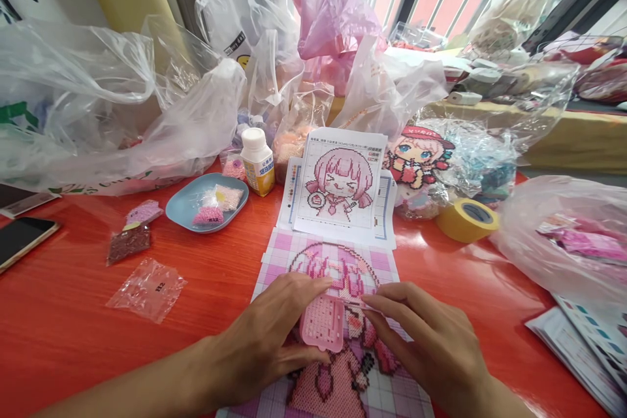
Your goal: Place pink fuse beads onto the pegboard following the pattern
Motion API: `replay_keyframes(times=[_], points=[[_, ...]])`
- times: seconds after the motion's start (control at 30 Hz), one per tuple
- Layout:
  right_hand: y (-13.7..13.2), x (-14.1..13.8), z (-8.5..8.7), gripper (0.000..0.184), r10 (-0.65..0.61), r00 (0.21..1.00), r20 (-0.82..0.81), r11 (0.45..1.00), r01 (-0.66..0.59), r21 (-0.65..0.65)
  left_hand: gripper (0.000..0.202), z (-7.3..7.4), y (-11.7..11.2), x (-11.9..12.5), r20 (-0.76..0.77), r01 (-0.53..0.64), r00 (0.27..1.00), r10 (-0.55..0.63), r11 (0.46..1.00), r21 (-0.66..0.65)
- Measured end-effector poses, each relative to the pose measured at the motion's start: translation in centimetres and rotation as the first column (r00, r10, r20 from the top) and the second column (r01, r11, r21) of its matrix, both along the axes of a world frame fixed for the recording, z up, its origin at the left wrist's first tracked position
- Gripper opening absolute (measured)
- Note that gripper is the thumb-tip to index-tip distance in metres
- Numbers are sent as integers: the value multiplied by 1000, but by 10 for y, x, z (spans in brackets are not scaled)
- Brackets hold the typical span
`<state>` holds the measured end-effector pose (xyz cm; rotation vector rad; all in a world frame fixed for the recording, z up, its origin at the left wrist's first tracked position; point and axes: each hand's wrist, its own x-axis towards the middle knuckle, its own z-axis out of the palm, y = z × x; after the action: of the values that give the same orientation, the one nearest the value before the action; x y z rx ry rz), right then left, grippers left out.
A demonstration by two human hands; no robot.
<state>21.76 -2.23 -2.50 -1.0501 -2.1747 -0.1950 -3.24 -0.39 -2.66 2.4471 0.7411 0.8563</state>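
left hand (269,323) pinches tray (323,345) | right hand (431,330) pinches tool (353,304), tray's two o'clock | a tilt could spill beads (323,324)

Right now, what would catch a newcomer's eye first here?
Probably the pink bead picture at front center, over which the left hand holds a pink tray and the right hand a thin tool. Just beyond is the printed chart, with a yellow tape roll to its right.

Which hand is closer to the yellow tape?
Right. The right hand is in front and left of the yellow tape; the left hand, farther left, holds a pink tray.
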Motion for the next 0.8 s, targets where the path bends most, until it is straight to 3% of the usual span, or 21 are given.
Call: replay_keyframes(times=[0.8], points=[[0, 3, -2, 12, 10, 999, 32, 1000, -10, 6, 71, 3, 1, 1, 3, 23, 1000, -23, 1000, -18]])
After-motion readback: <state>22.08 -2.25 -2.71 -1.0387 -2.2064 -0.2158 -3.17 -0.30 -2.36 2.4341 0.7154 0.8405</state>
